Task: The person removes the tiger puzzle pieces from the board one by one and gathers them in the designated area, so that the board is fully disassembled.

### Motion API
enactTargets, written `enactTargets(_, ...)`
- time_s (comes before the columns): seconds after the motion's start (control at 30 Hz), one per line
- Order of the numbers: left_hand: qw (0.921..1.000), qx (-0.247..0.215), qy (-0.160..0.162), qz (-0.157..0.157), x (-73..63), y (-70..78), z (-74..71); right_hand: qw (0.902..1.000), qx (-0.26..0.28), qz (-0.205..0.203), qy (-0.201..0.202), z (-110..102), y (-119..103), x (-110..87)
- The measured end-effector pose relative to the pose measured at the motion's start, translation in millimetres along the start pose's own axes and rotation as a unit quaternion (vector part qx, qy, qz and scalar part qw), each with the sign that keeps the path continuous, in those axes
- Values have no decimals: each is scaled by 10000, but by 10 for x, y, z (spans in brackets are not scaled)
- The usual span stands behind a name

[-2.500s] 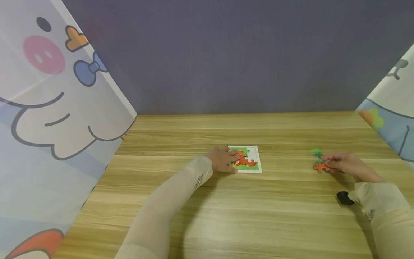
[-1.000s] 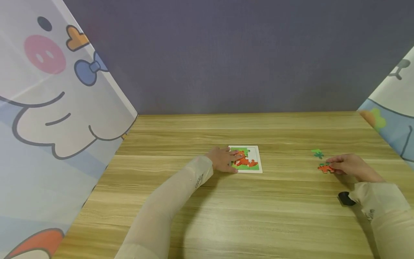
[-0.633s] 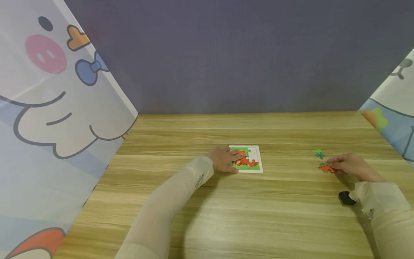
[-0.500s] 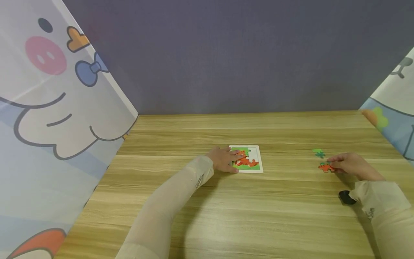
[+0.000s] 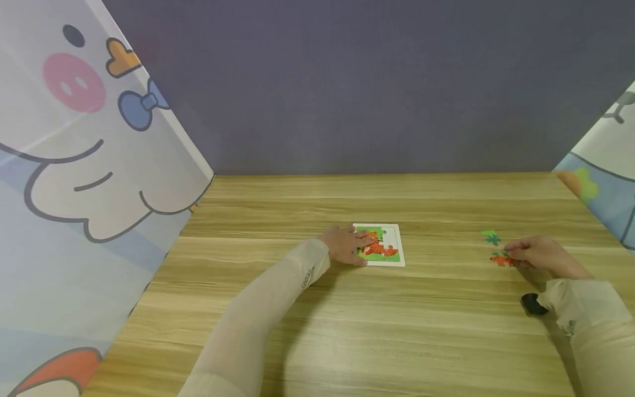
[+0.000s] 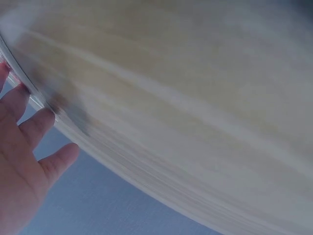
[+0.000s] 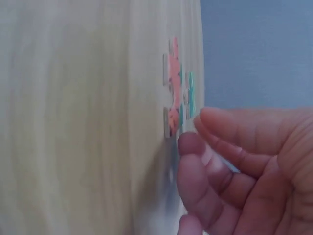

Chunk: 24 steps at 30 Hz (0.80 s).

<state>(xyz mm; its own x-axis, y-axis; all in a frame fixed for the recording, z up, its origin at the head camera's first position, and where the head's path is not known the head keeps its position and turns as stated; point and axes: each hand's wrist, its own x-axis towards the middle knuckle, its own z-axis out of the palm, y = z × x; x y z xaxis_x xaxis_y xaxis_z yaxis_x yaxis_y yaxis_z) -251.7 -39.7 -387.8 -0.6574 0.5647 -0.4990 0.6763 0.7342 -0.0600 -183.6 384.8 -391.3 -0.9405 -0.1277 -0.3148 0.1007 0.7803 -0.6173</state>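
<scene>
Fingers (image 5: pixel 365 242) of the left hand (image 5: pixel 342 245) partly hide the framed puzzle (image 5: pixel 384 251).

Left sleeve cuff (image 5: pixel 315 261): dark lettering (image 5: pixel 308 277), too small to read surely. Right sleeve cuff (image 5: pixel 584 302): partial lettering, apparently "Slim".

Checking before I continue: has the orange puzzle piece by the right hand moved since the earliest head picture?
Yes, slightly: in the head view, the orange puzzle piece has shifted right, farther from the white puzzle frame.
</scene>
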Motion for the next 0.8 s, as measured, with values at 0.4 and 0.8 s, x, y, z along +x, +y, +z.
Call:
enactTargets(0.4, 9999, -61, -158, -21, -28, 6, -52, 9972, -515, -475, 244, 170, -304, 105)
enactTargets(0.8, 9997, -102, -197, -57, -16, 9, -51, 9941, 88, -1075, -74, 400, -692, 281)
